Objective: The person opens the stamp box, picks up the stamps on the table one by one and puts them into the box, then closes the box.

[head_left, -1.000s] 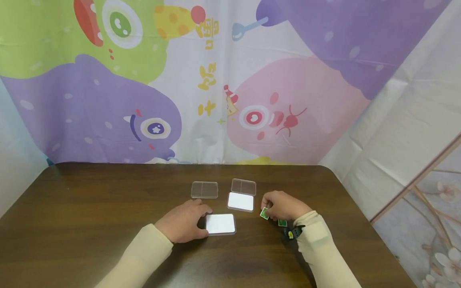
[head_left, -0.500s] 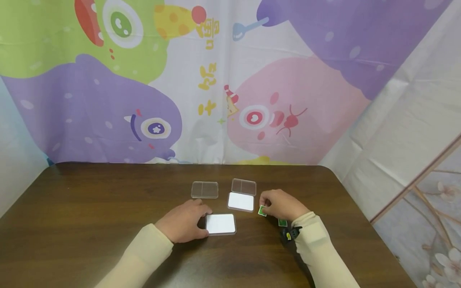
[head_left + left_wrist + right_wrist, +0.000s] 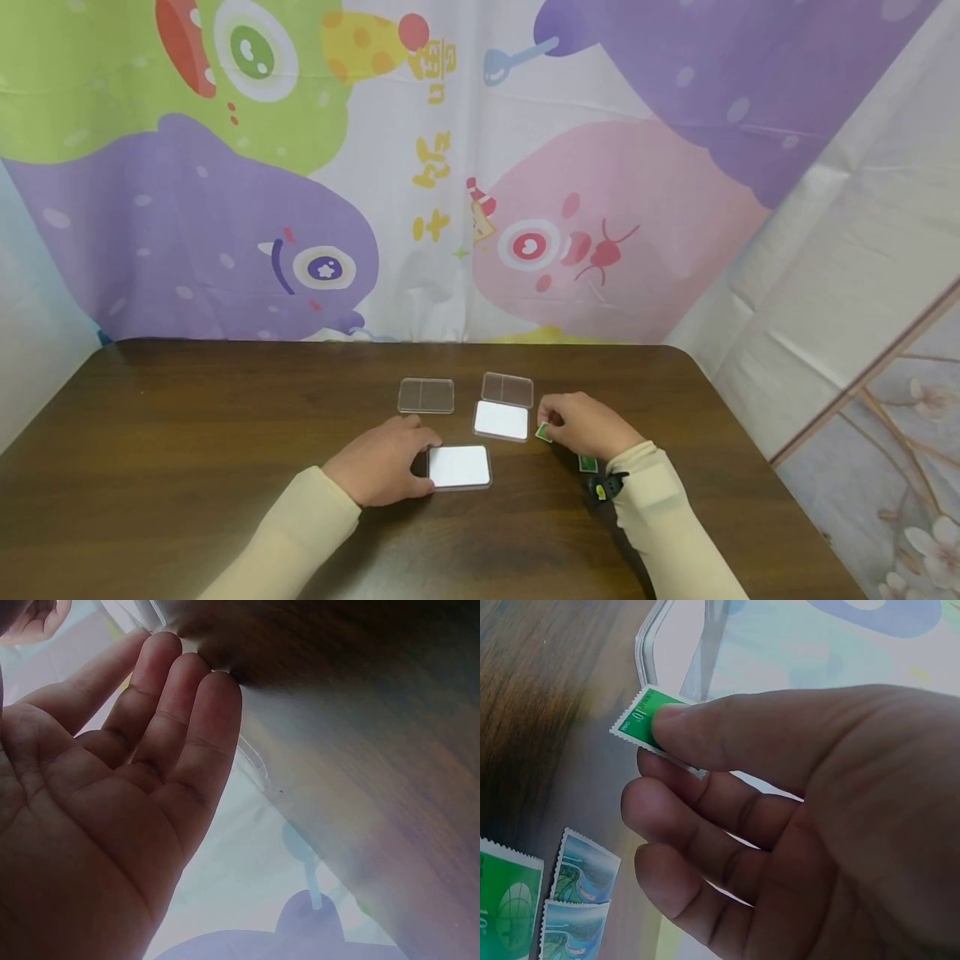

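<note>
my right hand (image 3: 588, 423) is pinching a stamp (image 3: 636, 721), pointing longways to ten o'clock in its wrist view; my left hand (image 3: 384, 462) is gripping a box (image 3: 460, 467).

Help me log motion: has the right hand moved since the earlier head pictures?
Yes, slightly: the right hand has shifted leftward, closer to the farther white case.

On the table (image 3: 225, 400), the left hand (image 3: 382, 464) held the left end of the near box (image 3: 460, 466). Behind this lay the left lid (image 3: 426, 396); rightward, the far box (image 3: 501, 421), the right lid (image 3: 507, 389) just behind. Farther right, the right hand (image 3: 588, 423) pinched one stamp (image 3: 639, 718), other stamps (image 3: 576, 930) nearby.
</note>
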The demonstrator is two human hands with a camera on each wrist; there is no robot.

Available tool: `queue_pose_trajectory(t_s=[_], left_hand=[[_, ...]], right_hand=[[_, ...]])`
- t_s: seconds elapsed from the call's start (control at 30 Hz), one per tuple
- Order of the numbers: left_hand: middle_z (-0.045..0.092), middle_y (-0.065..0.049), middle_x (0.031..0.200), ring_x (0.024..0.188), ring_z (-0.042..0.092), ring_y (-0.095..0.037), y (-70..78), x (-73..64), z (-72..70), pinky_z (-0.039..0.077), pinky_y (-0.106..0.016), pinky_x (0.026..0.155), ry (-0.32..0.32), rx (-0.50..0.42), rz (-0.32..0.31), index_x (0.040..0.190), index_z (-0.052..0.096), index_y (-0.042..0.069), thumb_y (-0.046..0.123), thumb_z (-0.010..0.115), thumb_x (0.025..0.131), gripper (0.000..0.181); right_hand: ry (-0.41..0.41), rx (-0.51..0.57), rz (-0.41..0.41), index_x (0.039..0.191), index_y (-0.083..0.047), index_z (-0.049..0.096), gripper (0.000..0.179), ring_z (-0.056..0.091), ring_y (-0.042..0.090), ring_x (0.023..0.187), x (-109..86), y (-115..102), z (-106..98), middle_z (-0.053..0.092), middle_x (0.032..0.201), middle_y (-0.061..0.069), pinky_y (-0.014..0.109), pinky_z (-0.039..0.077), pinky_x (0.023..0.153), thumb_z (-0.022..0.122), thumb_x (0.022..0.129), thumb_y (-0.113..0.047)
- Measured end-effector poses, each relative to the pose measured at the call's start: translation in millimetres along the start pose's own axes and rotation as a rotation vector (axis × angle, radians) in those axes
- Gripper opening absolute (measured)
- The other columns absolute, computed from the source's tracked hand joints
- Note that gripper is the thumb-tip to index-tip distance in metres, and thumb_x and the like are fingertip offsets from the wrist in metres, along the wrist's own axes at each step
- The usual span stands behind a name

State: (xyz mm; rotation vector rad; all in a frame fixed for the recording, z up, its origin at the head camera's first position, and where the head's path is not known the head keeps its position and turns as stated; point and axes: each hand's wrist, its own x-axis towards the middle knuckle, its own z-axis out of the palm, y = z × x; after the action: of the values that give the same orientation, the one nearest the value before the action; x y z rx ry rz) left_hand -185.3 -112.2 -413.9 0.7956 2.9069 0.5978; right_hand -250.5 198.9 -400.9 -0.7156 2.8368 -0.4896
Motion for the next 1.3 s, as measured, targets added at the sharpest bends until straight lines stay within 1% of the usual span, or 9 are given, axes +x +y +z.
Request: queue_pose_trajectory(t_s=[0.23,0.33,0.53,0.67,0.9,1.1,1.17,1.3], left_hand=[[0.063,-0.003,0.103,0.097,0.060,-0.022,-0.2,0.2,0.7,0.052,-0.044,0.088,0.004,0.004,0.003,0.117,0.072,0.007,0.028,0.088,0.079,0.046],[0.064,-0.004,0.105,0.098,0.061,-0.023,0.1,0.0,1.2,0.052,-0.045,0.089,-0.002,0.004,0.000,0.118,0.072,0.007,0.028,0.088,0.079,0.047],[0.063,-0.003,0.104,0.097,0.060,-0.023,0.7,-0.3,1.9,0.052,-0.044,0.088,-0.003,0.002,0.004,0.117,0.073,0.007,0.028,0.088,0.079,0.046],[0.063,-0.003,0.104,0.098,0.060,-0.023,1.0,-0.4,1.4,0.052,-0.044,0.088,-0.001,0.002,0.000,0.117,0.073,0.007,0.028,0.087,0.079,0.046],[0.063,-0.004,0.104,0.097,0.061,-0.023,1.2,-0.1,-0.1,0.052,-0.045,0.088,-0.005,0.006,-0.003,0.118,0.072,0.006,0.030,0.087,0.079,0.048],[0.063,-0.005,0.104,0.097,0.060,-0.024,1.1,0.3,0.3,0.052,-0.045,0.088,-0.002,0.013,-0.002,0.119,0.072,0.005,0.031,0.087,0.079,0.050],[0.064,-0.005,0.104,0.098,0.060,-0.024,0.9,0.4,0.6,0.052,-0.045,0.089,-0.001,0.015,-0.001,0.119,0.072,0.004,0.031,0.087,0.079,0.050],[0.064,-0.006,0.105,0.098,0.060,-0.024,0.8,0.6,1.0,0.052,-0.045,0.089,0.000,0.014,0.000,0.119,0.072,0.004,0.031,0.087,0.079,0.050]], right_hand=[[0.013,-0.029,-0.019,0.091,-0.015,0.067,0.009,0.054,0.011,0.073,0.0,-1.7,-1.7,0.063,0.083,-0.007,0.033,0.048,0.069,0.071,0.097,-0.009],[0.016,-0.029,-0.014,0.092,-0.016,0.069,0.009,0.055,0.011,0.074,-0.2,-1.6,-0.9,0.064,0.084,-0.007,0.034,0.049,0.071,0.070,0.098,-0.010],[0.022,-0.029,-0.015,0.093,-0.018,0.070,0.009,0.055,0.010,0.072,0.5,-0.6,1.8,0.066,0.085,-0.007,0.033,0.049,0.070,0.068,0.100,-0.012],[0.039,-0.039,-0.025,0.094,-0.017,0.071,0.010,0.055,0.010,0.073,1.6,-0.6,1.8,0.066,0.086,-0.007,0.033,0.049,0.070,0.067,0.100,-0.011],[0.039,-0.028,-0.011,0.095,-0.017,0.072,0.012,0.054,0.012,0.073,2.7,-0.9,0.8,0.066,0.087,-0.007,0.034,0.048,0.069,0.065,0.098,-0.007],[0.068,0.003,0.009,0.097,-0.015,0.068,0.005,0.056,0.011,0.074,4.4,-2.3,0.4,0.066,0.087,-0.006,0.034,0.050,0.070,0.070,0.097,-0.011],[0.081,0.005,0.010,0.096,-0.015,0.065,0.007,0.056,0.011,0.073,4.4,-2.7,0.2,0.065,0.086,-0.006,0.034,0.050,0.069,0.071,0.097,-0.012],[0.104,-0.026,0.014,0.090,-0.016,0.061,0.011,0.053,0.011,0.070,2.9,-3.1,-0.1,0.061,0.082,-0.006,0.033,0.047,0.065,0.070,0.095,-0.011]])
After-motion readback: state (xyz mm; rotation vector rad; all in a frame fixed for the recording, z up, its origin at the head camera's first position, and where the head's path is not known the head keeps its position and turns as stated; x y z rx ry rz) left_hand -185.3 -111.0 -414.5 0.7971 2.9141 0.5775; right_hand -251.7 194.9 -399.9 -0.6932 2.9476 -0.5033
